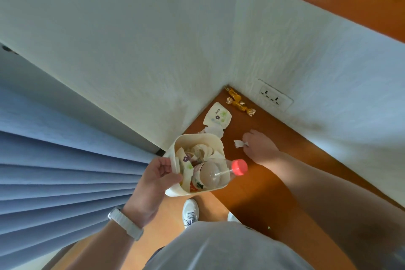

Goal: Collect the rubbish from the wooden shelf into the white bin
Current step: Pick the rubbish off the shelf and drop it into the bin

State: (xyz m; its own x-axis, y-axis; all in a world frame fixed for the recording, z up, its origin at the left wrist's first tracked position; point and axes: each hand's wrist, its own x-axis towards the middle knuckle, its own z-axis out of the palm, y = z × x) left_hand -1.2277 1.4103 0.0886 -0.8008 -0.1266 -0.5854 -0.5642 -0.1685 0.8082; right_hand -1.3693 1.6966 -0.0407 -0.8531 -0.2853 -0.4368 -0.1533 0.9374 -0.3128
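Your white bin (197, 136) hangs in the air at the left edge of the wooden shelf (276, 160), mouth up and tipped a little toward you. The plastic bottle (213, 174) in it lies slanted, its long axis running left to right, with the red cap (240, 167) poking out over the bin's right rim. Crumpled paper and a flower-printed wrapper fill the space around it.

Your left hand (153, 180), watch (125, 223) on the wrist, comes up from below – fingers curled over the bin's left wall, thumb outside, gripping that wall.

Your right arm reaches across the shelf, palm down. Your right hand (260, 147) has its fingertips curled down and pinching the right edge of a small paper scrap (238, 143) lying on the wood.

Further back on the shelf lie a crumpled tissue (213, 131), a torn flower wrapper (218, 115) and two gold sweet wrappers (237, 103) – these near the corner, below the wall socket (275, 95).
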